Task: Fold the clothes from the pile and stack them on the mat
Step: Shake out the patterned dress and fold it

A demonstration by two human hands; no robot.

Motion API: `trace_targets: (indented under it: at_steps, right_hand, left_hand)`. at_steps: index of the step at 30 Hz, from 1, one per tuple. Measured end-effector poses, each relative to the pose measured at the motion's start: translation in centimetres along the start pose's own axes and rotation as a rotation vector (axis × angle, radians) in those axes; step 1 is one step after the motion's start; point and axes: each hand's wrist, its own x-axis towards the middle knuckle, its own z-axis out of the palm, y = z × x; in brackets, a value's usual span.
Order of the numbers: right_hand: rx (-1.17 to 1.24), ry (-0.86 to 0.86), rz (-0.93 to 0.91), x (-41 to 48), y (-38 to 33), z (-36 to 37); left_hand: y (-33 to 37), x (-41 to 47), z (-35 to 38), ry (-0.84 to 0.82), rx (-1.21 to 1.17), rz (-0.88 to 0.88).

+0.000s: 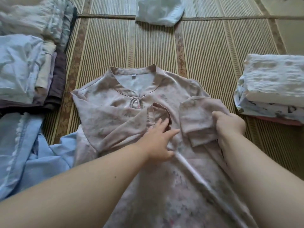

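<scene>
Fabric of a smooth, faintly glossy kind, dusty pink with a washed-out floral print, is being handled on the mat (205, 55). A blouse (102, 102) is being laid out front-up on the mat, with its stand-up collar (133, 71) pointing away from the person and a small knotted loop fastening just below the neckline.

The left sleeve (118, 125) is being folded across the chest. Its open cuff is being pressed down by the left grip (158, 142), which is released, with fingers straight and slightly spread on the cloth. The right sleeve (197, 119) is being doubled inward over the body of the blouse. It is being grasped at its folded edge by the right grip (230, 124), with fingers curled round the bunched cloth. A narrow white strip of edging is running diagonally down the front.

The mat is being shown as fine ribbed reed in tan stripes, crossed by brown patterned bands. At the left, a folded stack (19, 66) in pale blue, cream and dull purple is lying. A loose light blue garment (41, 153) with a scalloped lace edge is touching the blouse's side. At the right, a second stack (276, 79) is resting, with crinkled white cloth on top, a printed layer beneath and pink lowest. A crumpled white bundle (159, 10) is lying at the far end.
</scene>
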Motion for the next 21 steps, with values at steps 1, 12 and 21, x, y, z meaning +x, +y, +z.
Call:
trace_targets:
  at_steps: [1,12,21]
  right_hand:
    - [0.109,-0.017,-0.03,-0.6,-0.5,-0.5]
    - [0.129,-0.22,-0.696,-13.5,-6.4,2.7]
    - [-0.447,-0.782,-0.776,-17.9,-2.0,10.5]
  left_hand:
    - [0.1,-0.1,-0.1,-0.012,-0.045,0.023]
    - [-0.4,-4.7,0.2,0.247,-0.395,0.115]
    - [-6.1,-12.6,1.0,0.224,-0.169,0.249]
